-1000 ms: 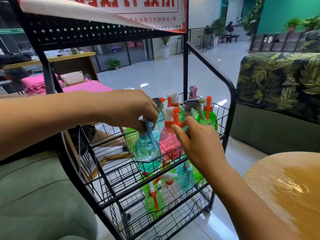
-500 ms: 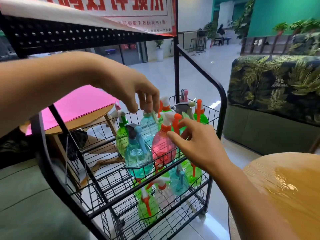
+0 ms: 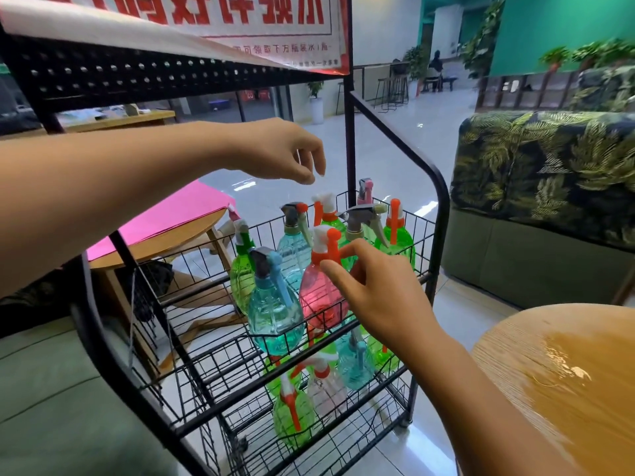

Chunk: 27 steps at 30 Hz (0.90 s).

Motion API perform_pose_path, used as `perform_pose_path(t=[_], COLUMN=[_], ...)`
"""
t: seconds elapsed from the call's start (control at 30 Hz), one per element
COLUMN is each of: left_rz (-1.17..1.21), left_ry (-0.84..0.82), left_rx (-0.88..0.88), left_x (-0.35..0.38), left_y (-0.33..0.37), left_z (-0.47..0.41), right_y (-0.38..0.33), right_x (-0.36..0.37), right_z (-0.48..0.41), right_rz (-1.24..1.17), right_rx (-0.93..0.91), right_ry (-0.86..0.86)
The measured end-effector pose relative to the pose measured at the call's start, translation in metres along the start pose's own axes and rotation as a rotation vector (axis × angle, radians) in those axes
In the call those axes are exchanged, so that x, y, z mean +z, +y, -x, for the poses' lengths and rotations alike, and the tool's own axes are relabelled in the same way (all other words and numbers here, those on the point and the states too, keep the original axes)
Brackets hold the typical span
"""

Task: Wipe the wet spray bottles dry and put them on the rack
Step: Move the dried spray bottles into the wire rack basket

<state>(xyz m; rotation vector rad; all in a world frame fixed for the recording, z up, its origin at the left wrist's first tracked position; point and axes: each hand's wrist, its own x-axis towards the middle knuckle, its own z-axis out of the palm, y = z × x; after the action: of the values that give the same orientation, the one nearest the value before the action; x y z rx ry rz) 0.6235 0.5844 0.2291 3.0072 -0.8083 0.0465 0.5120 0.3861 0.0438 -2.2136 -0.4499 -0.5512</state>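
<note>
R hand (image 3: 385,304), fingers spread, touches pink plastic spray bottle (image 3: 319,300) in black wire rack (image 3: 443,207); L hand (image 3: 278,149) hovers above, fingers loosely curled.

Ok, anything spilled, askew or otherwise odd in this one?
Yes: the round wooden table at lower right has a glossy wet patch across its top, like spilled water. On the rack, the spray bottles in the upper basket stand upright; nothing looks tipped there.
</note>
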Motion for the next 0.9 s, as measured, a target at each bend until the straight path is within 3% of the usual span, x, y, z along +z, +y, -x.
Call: perform_pose_path(t=[0.37, 0.6, 0.73, 0.9], left_rz=[0.011, 0.135, -0.018, -0.064], left_ry=[-0.028, -0.207, -0.249, -0.225], left_rx=[0.024, -0.013, -0.029, -0.031], left_x=[0.016, 0.018, 0.024, 0.028], left_y=[-0.006, -0.007, -0.006, -0.001], left_z=[-0.022, -0.033, -0.042, -0.049], right_y=[0.004, 0.011, 0.033, 0.051], right_x=[0.007, -0.019, -0.025, -0.016], right_z=[-0.002, -0.004, -0.015, -0.015], right_rz=[-0.115, -0.129, 0.097, 0.173], right_rx=[0.003, -0.024, 0.064, 0.129], right_ry=[0.012, 0.149, 0.305, 0.178])
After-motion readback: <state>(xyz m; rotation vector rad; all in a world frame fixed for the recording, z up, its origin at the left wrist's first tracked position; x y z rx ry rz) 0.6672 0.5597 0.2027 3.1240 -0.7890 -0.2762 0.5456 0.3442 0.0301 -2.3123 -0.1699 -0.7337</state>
